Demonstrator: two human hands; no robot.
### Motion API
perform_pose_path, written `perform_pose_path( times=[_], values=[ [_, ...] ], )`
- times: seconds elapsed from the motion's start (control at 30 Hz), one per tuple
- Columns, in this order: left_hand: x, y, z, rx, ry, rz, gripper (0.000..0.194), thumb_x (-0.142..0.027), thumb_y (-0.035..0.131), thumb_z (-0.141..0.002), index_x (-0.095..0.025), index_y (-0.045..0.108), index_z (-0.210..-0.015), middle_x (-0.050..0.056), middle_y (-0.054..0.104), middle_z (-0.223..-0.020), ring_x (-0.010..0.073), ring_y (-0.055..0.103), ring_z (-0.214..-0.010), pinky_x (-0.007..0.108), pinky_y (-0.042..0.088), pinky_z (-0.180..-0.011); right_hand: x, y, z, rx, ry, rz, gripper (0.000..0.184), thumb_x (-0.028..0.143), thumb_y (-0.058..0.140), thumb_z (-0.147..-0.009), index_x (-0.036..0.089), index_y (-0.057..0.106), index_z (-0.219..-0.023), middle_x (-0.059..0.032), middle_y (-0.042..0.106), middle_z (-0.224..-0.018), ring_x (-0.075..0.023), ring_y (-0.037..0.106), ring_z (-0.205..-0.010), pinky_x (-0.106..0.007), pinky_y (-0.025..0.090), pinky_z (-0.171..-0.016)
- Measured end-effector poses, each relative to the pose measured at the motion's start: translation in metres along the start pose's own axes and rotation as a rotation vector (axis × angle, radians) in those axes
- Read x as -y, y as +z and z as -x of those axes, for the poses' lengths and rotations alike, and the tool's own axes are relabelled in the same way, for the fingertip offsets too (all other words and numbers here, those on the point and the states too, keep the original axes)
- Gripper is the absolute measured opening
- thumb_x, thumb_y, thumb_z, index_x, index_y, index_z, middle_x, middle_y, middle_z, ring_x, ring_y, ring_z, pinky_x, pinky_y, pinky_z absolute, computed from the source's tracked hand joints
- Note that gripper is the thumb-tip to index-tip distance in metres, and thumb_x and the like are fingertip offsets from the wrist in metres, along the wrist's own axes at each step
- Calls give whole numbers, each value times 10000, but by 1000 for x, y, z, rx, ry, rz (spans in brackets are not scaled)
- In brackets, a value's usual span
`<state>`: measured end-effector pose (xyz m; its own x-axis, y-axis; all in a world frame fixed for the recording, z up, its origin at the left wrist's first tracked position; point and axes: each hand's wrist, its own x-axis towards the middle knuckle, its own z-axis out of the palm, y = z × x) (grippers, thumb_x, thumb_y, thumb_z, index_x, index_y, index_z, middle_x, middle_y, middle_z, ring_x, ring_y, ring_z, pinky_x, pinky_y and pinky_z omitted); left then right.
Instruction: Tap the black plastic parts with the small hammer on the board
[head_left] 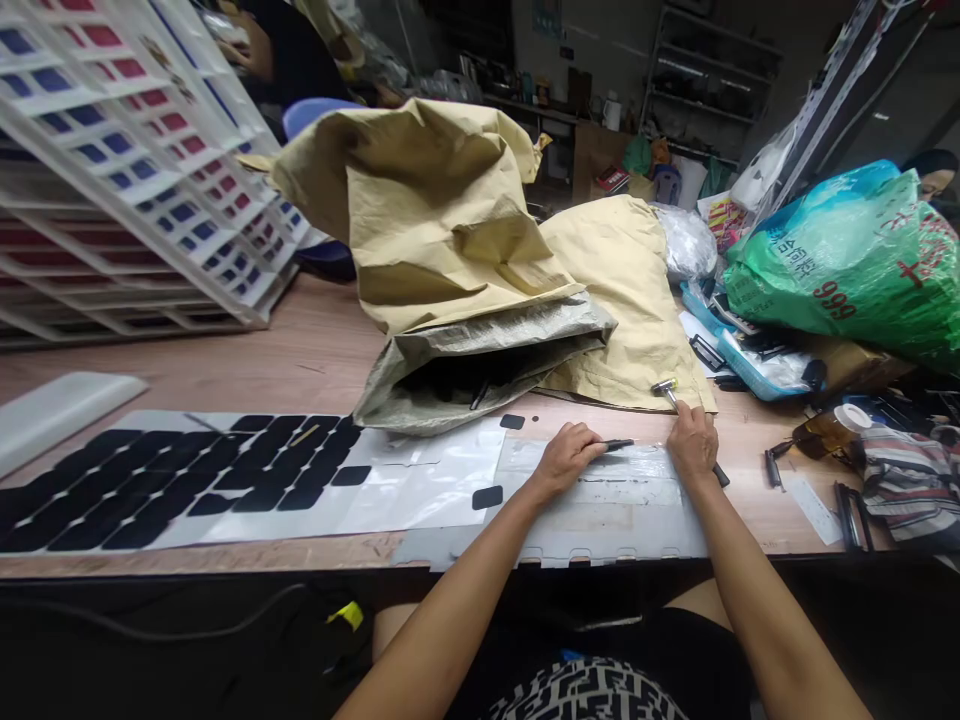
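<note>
My left hand has its fingers closed on a slim black piece, which points right over a taped, pale work mat. A small hammer is in my right hand; its metal and yellowish head sticks out beyond my fingers, and the dark handle end shows below my palm. Just behind my hands sits a sack with a grey lining and a dark mouth, and some dark items show inside. Two loose black rounded pads lie left of my left hand.
Rows of black rounded pads cover white sheets at left. White plastic crates stand behind them. On the right are a blue tray, a green plastic bag, an amber jar and a striped cloth.
</note>
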<state>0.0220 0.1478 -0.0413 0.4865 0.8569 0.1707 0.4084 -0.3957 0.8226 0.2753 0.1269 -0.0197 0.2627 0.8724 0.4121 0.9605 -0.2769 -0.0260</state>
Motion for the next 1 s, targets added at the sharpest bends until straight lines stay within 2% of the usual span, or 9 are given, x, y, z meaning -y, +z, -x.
perform_pose_path(
  times=[0.2,0.57,0.67,0.73,0.8,0.9,0.97,1.0],
  values=[
    [4,1,0,-42,18,-34,388,-376,346,-1022,-205,594,-778,20,605,-841,186,508,-847,341,409,-824,3,2,6,-20,-23,50,410,183,416,-959,215,606,-1322,-99,584,-1002,-218,474,-879,-316,329,-731],
    [0,2,-1,-47,39,-55,433,-355,288,-1035,-210,589,-758,28,587,-814,187,500,-850,342,409,-840,5,-1,6,-16,-14,57,407,186,438,-936,208,590,-1313,-104,576,-1025,-224,484,-894,-316,343,-730],
    [-11,-5,3,-50,25,-32,441,-365,288,-1025,-206,576,-731,33,575,-784,189,503,-828,350,416,-837,5,0,5,-20,-12,61,404,192,436,-937,215,589,-1311,-98,575,-1019,-225,486,-896,-317,342,-729],
    [-30,-13,15,-46,39,13,449,-393,292,-1021,-203,578,-731,40,573,-780,190,514,-808,348,424,-805,4,0,4,-18,-14,64,396,196,439,-934,217,594,-1297,-95,575,-1012,-227,486,-901,-319,341,-730],
    [-56,-21,36,26,81,101,459,-434,306,-1019,-201,602,-758,49,594,-800,187,538,-792,334,436,-760,4,1,4,-17,-19,67,392,199,444,-929,217,594,-1291,-96,574,-1016,-231,484,-912,-322,341,-735],
    [-92,-26,76,349,118,255,388,-460,401,-1000,-212,674,-876,35,654,-822,166,589,-762,289,449,-710,4,3,3,-20,-21,66,405,199,447,-923,214,579,-1306,-100,570,-1024,-236,478,-925,-326,341,-744],
    [-100,-17,102,539,81,273,305,-448,489,-970,-232,703,-958,13,688,-829,157,615,-756,267,445,-699,4,3,2,-17,-16,63,411,194,447,-920,213,576,-1309,-102,569,-1025,-237,475,-928,-327,341,-749],
    [-98,-9,114,580,39,251,270,-435,525,-952,-240,710,-975,5,701,-837,158,626,-764,262,442,-702,4,3,2,-13,-13,61,411,192,447,-918,212,578,-1308,-102,570,-1025,-236,475,-929,-327,342,-750]
  ],
)
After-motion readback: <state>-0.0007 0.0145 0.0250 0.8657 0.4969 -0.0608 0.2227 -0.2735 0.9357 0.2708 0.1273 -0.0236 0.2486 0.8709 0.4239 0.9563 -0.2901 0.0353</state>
